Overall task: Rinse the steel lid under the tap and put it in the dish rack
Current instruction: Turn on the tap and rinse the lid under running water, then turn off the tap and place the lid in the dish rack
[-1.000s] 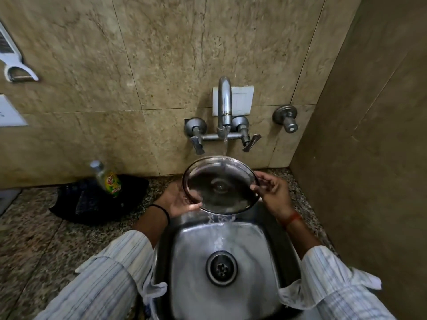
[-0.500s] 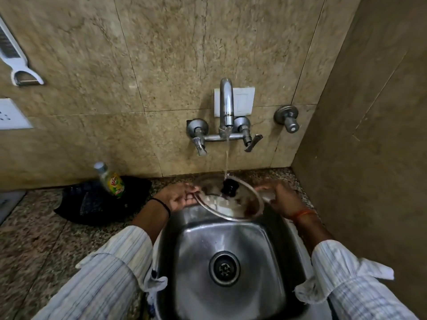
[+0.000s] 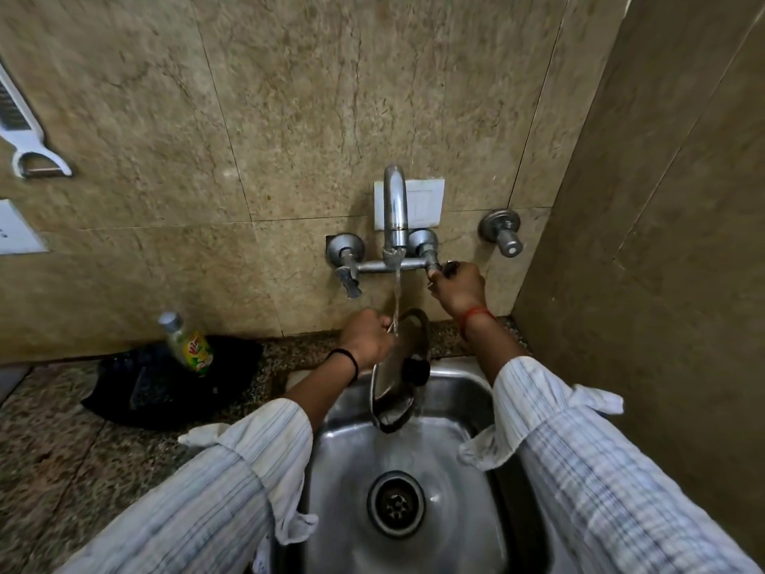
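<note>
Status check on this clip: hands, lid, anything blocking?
Left hand gripping steel lid on edge over sink, water running. Right hand on tap handle. Dish rack not in view. Nothing blocking.

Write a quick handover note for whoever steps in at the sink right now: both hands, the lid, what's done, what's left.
Left hand: holds the steel lid by its rim, tilted on edge over the sink.
Right hand: closed on the tap's right handle.
Water is running from the tap onto the lid, which is wet.
Left: shut off the water, put the lid in the dish rack. No rack in view.
</note>
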